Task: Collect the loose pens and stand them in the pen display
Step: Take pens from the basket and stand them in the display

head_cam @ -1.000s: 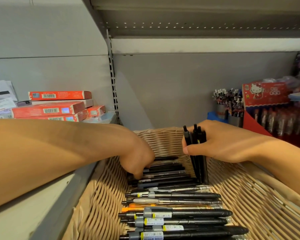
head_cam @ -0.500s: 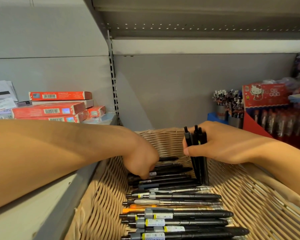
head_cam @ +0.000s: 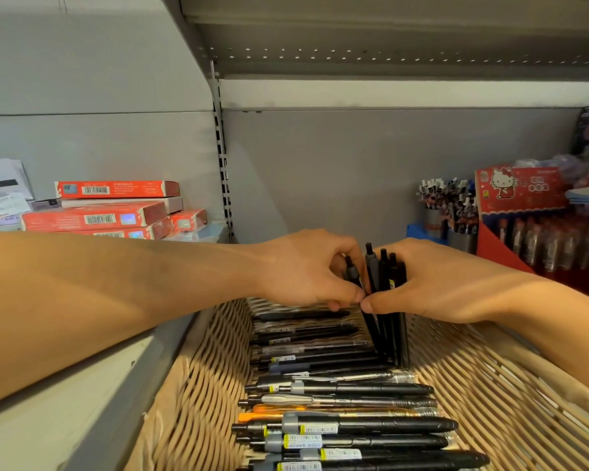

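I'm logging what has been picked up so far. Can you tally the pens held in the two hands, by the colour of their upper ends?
Grey-topped pens: 2, one in the left hand and one in the right hand
All-black pens: 3, all in the right hand
Total: 5

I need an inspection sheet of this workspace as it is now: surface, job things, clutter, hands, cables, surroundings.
Surface: woven wicker basket on a grey metal shelf.
Job's things: black pens lying flat in a row; a bundle of black pens held upright.
Clutter: one orange pen among the black ones.
Hands: left hand pinches a grey-clipped black pen; right hand grips the bundle.
Cables: nothing seen.
Surroundings: stacked red boxes at left; red cartoon-cat pen display at right.
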